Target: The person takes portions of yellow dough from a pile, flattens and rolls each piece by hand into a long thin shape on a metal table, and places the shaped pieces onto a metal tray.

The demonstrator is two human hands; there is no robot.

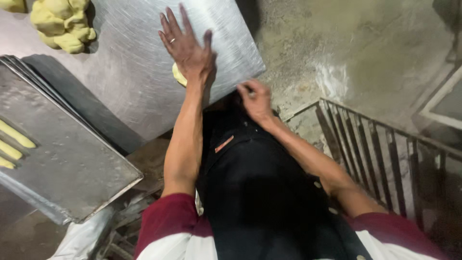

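My left hand lies flat with fingers spread on a small piece of yellow dough, pressing it onto the steel table. A ring shows on one finger. My right hand is at the table's near corner, fingers curled against my black apron; whether it holds anything is hidden. A large lump of yellow dough sits at the table's far left.
A stack of metal baking trays stands at the left, with rolled yellow dough strips on the top one. A metal rack with bars stands at the right on a concrete floor.
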